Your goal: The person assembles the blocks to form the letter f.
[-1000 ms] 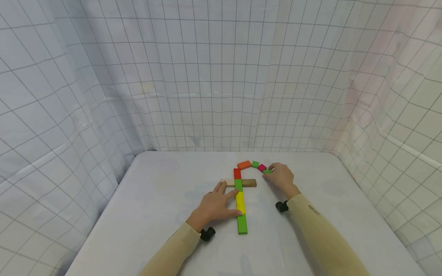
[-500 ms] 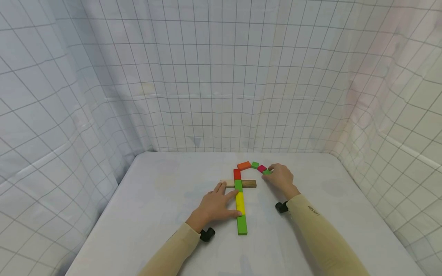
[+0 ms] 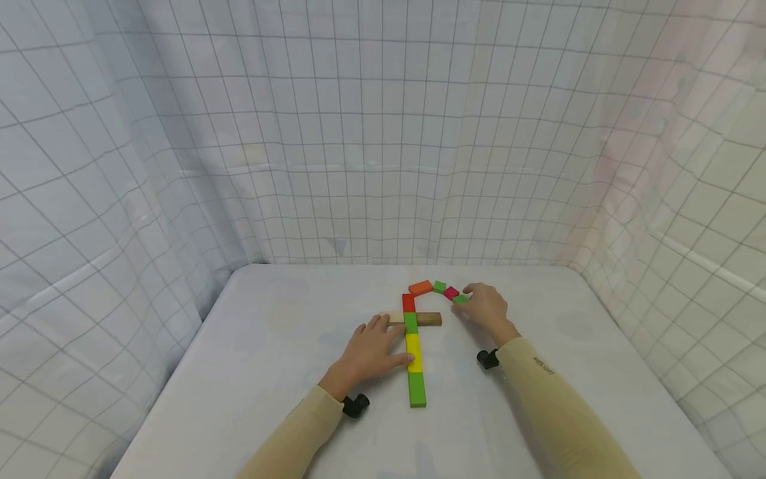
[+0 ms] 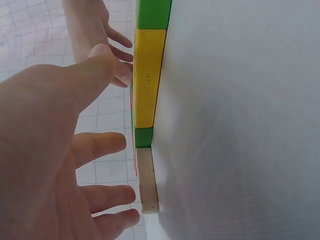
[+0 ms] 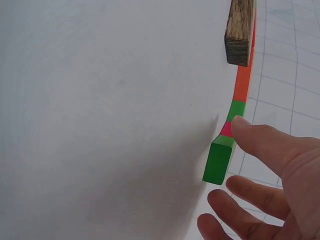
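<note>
Flat wooden blocks form a hooked line in the head view. Its stem runs from a long green block point(image 3: 417, 389) through a yellow block point(image 3: 414, 352) and a shorter green block point(image 3: 410, 322) to a red block point(image 3: 409, 303). My left hand point(image 3: 370, 349) spreads over the stem's left side, thumb by the yellow block, other fingertips near the pale wood block point(image 4: 147, 180). My right hand point(image 3: 486, 309) has its thumb and fingers around the green end block point(image 5: 217, 162), fingers extended. In the right wrist view the thumb overlaps the pink block point(image 5: 227, 129).
An orange block point(image 3: 421, 288) and a small green block point(image 3: 439, 287) continue the curve toward the right. A brown wood block point(image 3: 429, 319) lies right of the stem. Everything rests on a white-covered table point(image 3: 287, 346) with gridded white curtains point(image 3: 371, 133) around it.
My left hand has shifted slightly, its thumb moving from the yellow-green seam up along the yellow block. My right hand stays at the green end block. The head view has shifted slightly.
</note>
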